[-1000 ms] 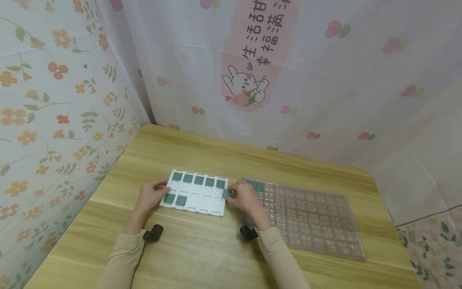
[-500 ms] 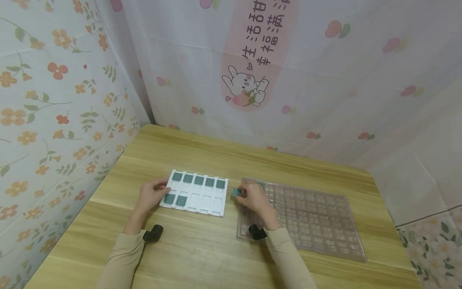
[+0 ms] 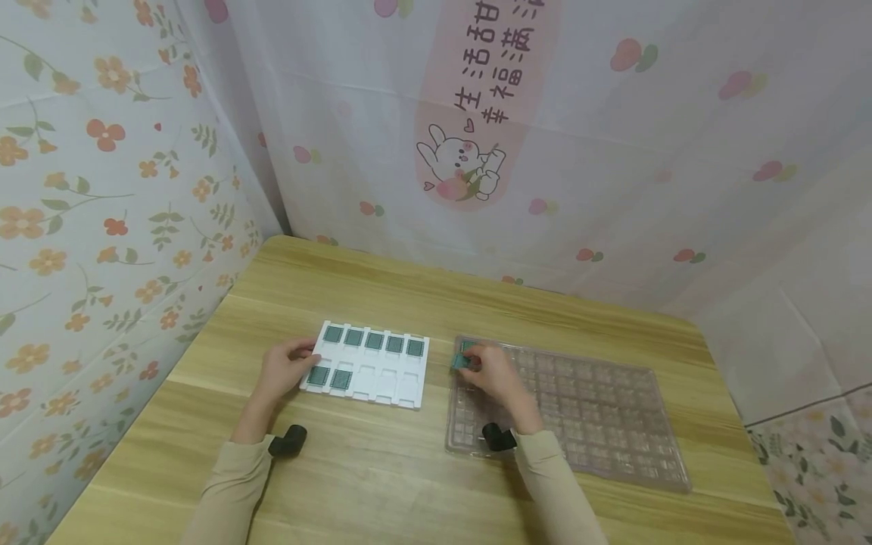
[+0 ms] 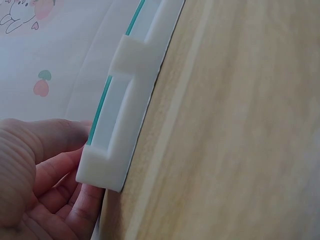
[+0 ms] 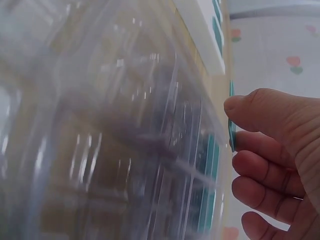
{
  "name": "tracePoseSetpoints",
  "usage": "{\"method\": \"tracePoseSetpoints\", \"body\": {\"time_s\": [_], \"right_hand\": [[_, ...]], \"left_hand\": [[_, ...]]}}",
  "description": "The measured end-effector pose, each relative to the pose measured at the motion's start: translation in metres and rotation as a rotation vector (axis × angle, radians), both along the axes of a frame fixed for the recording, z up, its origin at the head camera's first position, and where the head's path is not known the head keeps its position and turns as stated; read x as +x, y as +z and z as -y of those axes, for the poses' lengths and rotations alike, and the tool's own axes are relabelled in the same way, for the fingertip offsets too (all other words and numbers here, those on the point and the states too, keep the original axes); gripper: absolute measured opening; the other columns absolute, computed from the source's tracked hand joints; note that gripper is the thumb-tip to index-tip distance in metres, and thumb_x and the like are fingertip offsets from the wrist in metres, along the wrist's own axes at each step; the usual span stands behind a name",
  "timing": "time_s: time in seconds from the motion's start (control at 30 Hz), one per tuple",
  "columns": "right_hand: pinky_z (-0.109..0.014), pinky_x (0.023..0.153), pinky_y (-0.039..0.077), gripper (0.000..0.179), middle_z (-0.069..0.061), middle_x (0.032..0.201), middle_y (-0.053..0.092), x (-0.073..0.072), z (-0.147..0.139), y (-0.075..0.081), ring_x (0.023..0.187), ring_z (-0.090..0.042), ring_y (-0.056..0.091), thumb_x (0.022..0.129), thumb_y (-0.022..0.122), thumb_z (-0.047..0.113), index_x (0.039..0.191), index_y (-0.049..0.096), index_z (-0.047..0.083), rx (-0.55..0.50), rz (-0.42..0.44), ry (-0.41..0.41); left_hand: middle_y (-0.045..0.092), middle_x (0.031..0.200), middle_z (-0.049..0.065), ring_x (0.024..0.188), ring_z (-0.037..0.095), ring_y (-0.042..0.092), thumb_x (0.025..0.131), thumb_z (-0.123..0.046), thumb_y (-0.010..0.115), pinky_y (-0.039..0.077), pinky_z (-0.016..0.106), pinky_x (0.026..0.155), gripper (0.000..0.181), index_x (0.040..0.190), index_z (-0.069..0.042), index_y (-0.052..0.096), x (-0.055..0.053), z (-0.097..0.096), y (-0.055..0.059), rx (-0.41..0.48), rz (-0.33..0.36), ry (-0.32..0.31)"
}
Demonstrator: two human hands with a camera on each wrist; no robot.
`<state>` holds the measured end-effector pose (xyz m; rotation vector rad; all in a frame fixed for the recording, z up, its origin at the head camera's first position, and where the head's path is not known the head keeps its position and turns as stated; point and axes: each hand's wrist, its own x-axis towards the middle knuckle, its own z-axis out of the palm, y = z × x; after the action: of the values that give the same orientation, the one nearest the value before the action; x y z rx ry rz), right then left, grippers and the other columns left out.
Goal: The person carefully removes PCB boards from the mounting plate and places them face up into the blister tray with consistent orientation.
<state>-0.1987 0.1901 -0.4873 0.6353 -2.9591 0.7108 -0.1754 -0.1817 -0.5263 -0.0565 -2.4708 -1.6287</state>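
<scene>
Lower centre, right hand [image 3: 496, 372] pinches thin square green board [image 3: 461, 362] over clear plastic gridded tray [image 3: 599, 415], left hand [image 3: 282, 369] grips white rectangular tray [image 3: 361, 358]; likely placing, wants level alignment.

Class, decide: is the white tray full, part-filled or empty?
Part-filled: the white tray holds seven green squares, while three near-row slots show bare.

R hand [image 3: 496, 372] hid pt. of clear tray [image 3: 599, 420]; L-wrist view cut off white tray [image 4: 133, 95]; green sqs. [image 3: 374, 341] were too sm. for detail.
</scene>
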Motion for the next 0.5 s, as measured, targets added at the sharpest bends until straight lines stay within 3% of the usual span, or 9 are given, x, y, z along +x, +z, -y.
{"method": "tracePoseSetpoints", "body": {"time_s": [0.23,0.5], "right_hand": [[-0.029,0.064,0.049,0.024,-0.006,0.083,0.061,-0.002,-0.016,0.0,0.073,-0.016,0.057,0.076,0.077,0.012,0.095,0.07,-0.001,0.012,0.008,-0.021],[-0.032,0.065,0.049,0.026,-0.008,0.087,0.062,-0.002,-0.028,0.003,0.076,-0.02,0.058,0.078,0.076,0.013,0.099,0.069,-0.001,0.035,0.043,-0.05]], "left_hand": [[0.064,0.096,0.025,0.085,0.024,0.058,0.081,0.001,0.067,0.044,0.012,0.068,0.032,0.111,0.012,0.062,-0.004,0.0,0.0,-0.064,0.107,0.022],[0.064,0.097,0.023,0.087,0.025,0.058,0.082,0.001,0.067,0.043,0.012,0.068,0.033,0.113,0.011,0.061,-0.005,0.0,0.0,-0.061,0.141,0.033]]}}
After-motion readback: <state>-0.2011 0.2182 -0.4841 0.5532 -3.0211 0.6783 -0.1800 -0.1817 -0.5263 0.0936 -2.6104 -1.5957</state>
